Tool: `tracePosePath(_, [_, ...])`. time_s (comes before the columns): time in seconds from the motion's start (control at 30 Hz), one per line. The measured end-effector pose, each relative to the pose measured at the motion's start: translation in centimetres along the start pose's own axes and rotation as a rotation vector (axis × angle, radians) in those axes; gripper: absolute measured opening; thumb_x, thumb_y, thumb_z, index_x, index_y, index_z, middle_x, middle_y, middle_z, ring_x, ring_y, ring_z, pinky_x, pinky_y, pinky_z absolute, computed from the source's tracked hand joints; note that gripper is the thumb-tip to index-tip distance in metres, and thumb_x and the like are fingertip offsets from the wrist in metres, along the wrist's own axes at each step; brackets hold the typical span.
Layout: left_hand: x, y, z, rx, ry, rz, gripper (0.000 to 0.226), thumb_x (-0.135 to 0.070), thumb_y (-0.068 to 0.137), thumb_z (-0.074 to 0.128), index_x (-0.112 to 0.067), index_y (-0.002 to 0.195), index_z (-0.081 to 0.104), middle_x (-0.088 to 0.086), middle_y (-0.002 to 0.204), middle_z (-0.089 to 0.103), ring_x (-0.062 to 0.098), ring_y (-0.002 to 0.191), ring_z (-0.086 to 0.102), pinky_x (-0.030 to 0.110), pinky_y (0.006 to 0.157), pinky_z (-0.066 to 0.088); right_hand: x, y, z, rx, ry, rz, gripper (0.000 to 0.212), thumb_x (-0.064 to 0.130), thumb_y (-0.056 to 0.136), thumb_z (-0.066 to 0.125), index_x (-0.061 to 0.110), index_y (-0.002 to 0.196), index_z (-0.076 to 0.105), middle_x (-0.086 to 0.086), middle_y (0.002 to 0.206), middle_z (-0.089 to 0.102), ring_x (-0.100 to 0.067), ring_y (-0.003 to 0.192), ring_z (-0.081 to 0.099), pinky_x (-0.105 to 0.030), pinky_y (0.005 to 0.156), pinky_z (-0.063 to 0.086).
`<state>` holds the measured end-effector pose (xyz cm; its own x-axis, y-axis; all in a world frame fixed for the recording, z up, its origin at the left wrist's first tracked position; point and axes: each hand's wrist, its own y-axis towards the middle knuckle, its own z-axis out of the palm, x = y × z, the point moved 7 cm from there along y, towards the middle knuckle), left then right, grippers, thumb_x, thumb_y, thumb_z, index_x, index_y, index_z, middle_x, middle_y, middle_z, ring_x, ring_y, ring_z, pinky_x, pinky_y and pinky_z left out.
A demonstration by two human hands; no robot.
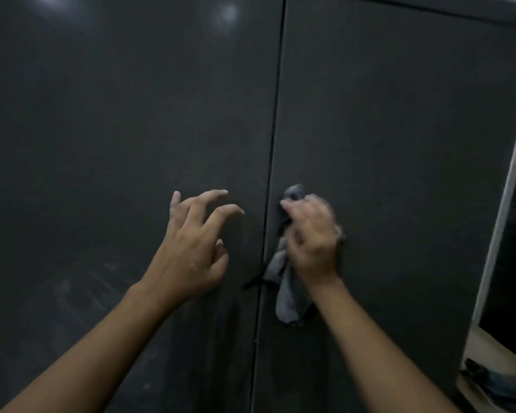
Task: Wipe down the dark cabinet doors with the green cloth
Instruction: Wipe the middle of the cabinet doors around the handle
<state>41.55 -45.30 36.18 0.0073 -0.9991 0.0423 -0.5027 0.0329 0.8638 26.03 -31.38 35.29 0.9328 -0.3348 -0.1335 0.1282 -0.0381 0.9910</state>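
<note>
My right hand [310,242] is clenched round the cloth [286,296] just right of centre, holding it against the right door [399,144] beside the seam [276,114]. A loose tail of cloth, grey in this dim light, hangs below the wrist. My left hand [191,248] is in front of the left door [102,129], fingers spread and bent, grasping nothing; whether they touch the door I cannot tell. A white frame [508,186] runs down the right edge, and a pale ledge [483,350] at lower right carries something blurred.
</note>
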Motion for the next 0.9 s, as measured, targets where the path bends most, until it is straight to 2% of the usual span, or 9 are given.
tracePosePath(0.1, [-1.2, 0.8, 0.7, 0.0, -0.026, -0.015, 0.059, -0.018, 0.075, 0.055, -0.028, 0.132, 0.046, 0.001, 0.146, 0.035, 0.027, 0.134, 0.032, 0.056, 0.119, 0.007, 4.6, -3.3, 1.8, 0.237, 0.087, -0.406, 0.023, 0.006, 0.096, 0.062, 0.01, 0.116, 0.074, -0.008, 0.119, 0.07, -0.031, 0.119, 0.061, -0.045, 0.103, 0.045])
tracePosePath(0.2, [-1.2, 0.5, 0.4, -0.03, -0.021, -0.052, 0.057, -0.017, 0.075, 0.054, -0.026, 0.131, 0.049, 0.002, 0.143, 0.037, 0.027, 0.133, 0.033, 0.049, 0.119, 0.004, 3.4, -2.9, 1.3, 0.288, 0.108, -0.55, 0.024, 0.006, 0.097, 0.064, 0.011, 0.118, 0.073, -0.008, 0.12, 0.07, -0.031, 0.119, 0.061, -0.045, 0.1, 0.047])
tracePosePath(0.4, [1.2, -1.5, -1.8, -0.119, -0.004, -0.236, 0.055, -0.014, 0.075, 0.051, -0.024, 0.129, 0.052, 0.0, 0.141, 0.039, 0.025, 0.129, 0.033, 0.043, 0.118, 0.003, -0.2, 7.5, 0.8, -0.039, 0.099, -0.065, 0.032, -0.001, 0.092, 0.057, 0.008, 0.12, 0.071, -0.01, 0.118, 0.069, -0.034, 0.119, 0.059, -0.048, 0.105, 0.044])
tracePosePath(0.5, [3.1, -2.8, -2.8, -0.174, 0.04, -0.33, 0.057, -0.014, 0.075, 0.051, -0.02, 0.132, 0.049, 0.002, 0.141, 0.039, 0.025, 0.13, 0.032, 0.052, 0.119, 0.014, 3.2, 10.5, 2.8, -0.028, 0.095, -0.047, 0.036, 0.0, 0.088, 0.058, 0.009, 0.121, 0.071, -0.009, 0.121, 0.068, -0.033, 0.12, 0.059, -0.047, 0.105, 0.044])
tracePosePath(0.6, [4.8, -3.9, -3.2, -0.197, 0.091, -0.351, 0.06, -0.015, 0.073, 0.054, -0.014, 0.133, 0.047, 0.009, 0.14, 0.042, 0.027, 0.132, 0.036, 0.057, 0.113, 0.025, 7.8, 9.8, 5.2, 0.109, 0.125, -0.201, 0.042, 0.01, 0.083, 0.059, 0.007, 0.123, 0.069, -0.011, 0.129, 0.065, -0.035, 0.126, 0.055, -0.047, 0.108, 0.04])
tracePosePath(0.7, [6.6, -4.4, -4.1, -0.191, 0.082, -0.382, 0.059, -0.016, 0.073, 0.053, -0.009, 0.131, 0.049, 0.013, 0.139, 0.045, 0.027, 0.133, 0.037, 0.03, 0.116, 0.016, 12.2, 4.2, 7.9, 0.345, 0.212, -0.426, 0.045, 0.016, 0.082, 0.061, 0.006, 0.125, 0.067, -0.014, 0.133, 0.063, -0.036, 0.13, 0.052, -0.048, 0.111, 0.036])
tracePosePath(0.77, [7.8, -4.8, -5.1, -0.176, 0.092, -0.388, 0.057, -0.015, 0.074, 0.053, -0.009, 0.131, 0.05, 0.013, 0.138, 0.046, 0.026, 0.133, 0.037, 0.014, 0.111, 0.009, 14.2, -1.3, 9.1, 0.482, 0.219, -0.617, 0.04, 0.014, 0.087, 0.058, 0.008, 0.125, 0.067, -0.011, 0.134, 0.062, -0.035, 0.13, 0.051, -0.049, 0.111, 0.035])
tracePosePath(0.83, [9.4, -5.7, -6.2, -0.148, 0.103, -0.394, 0.057, -0.016, 0.076, 0.051, -0.012, 0.133, 0.049, 0.012, 0.141, 0.044, 0.025, 0.134, 0.034, 0.015, 0.11, 0.01, 14.6, -5.1, 9.3, 0.547, 0.228, -0.749, 0.036, 0.014, 0.091, 0.053, 0.013, 0.124, 0.068, -0.006, 0.132, 0.063, -0.032, 0.13, 0.052, -0.047, 0.111, 0.036])
tracePosePath(0.9, [11.2, -6.8, -7.3, -0.108, 0.134, -0.408, 0.059, -0.018, 0.08, 0.049, -0.016, 0.139, 0.045, 0.009, 0.148, 0.036, 0.028, 0.136, 0.03, 0.027, 0.111, 0.015, 14.3, -5.7, 8.9, 0.526, 0.221, -0.807, 0.034, 0.011, 0.094, 0.052, 0.015, 0.123, 0.069, -0.003, 0.13, 0.064, -0.029, 0.129, 0.054, -0.044, 0.11, 0.038])
